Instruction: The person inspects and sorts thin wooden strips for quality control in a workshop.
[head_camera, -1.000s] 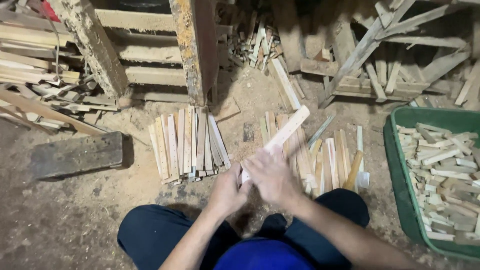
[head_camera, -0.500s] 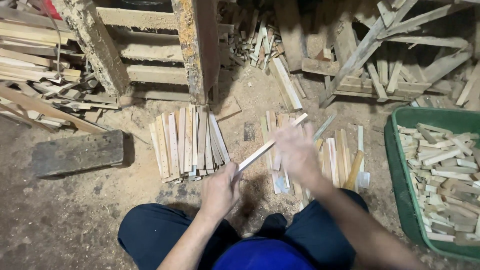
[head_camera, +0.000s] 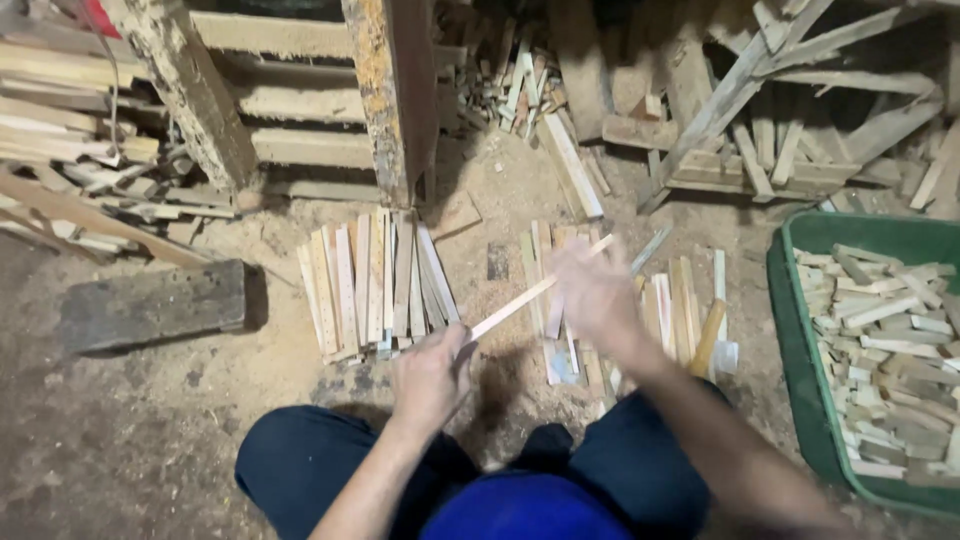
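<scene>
Both hands (head_camera: 432, 372) gripping wood strip (head_camera: 520, 300)

The left hand (head_camera: 432, 372) gripped the near end of a thin wooden slat (head_camera: 525, 297), and the blurred right hand (head_camera: 592, 290) held its far end. Stacked slats (head_camera: 375, 285) lay on the dirt floor (head_camera: 120, 430), with a green crate (head_camera: 800, 400) of wood pieces to the right.
</scene>
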